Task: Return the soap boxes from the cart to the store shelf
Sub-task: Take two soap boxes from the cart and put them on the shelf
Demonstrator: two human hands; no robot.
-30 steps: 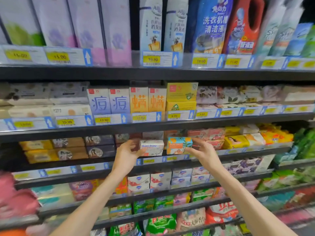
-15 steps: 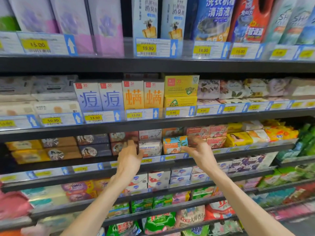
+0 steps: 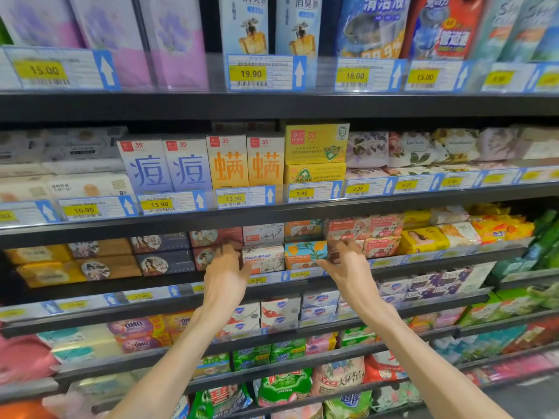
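**Two hands at the goat-soap row of a store shelf**

Both arms are reaching up to the third shelf (image 3: 272, 287) from the top. The left hand (image 3: 225, 275) is resting with loosely spread fingers against the left end of a white Goat Soap box (image 3: 263, 257); the fingers are not closing round it. The right hand (image 3: 344, 269) is lying open, its fingertips touching the lower right corner of a teal-and-orange soap box (image 3: 305, 254). The two boxes are sitting side by side at the shelf's front edge, just behind the yellow price tags (image 3: 257, 279), with further boxes stacked above them. Pink Goat Soap boxes (image 3: 367, 229) are standing to the right; dark portrait-printed boxes (image 3: 165, 261) are lying to the left. The cart is out of view.
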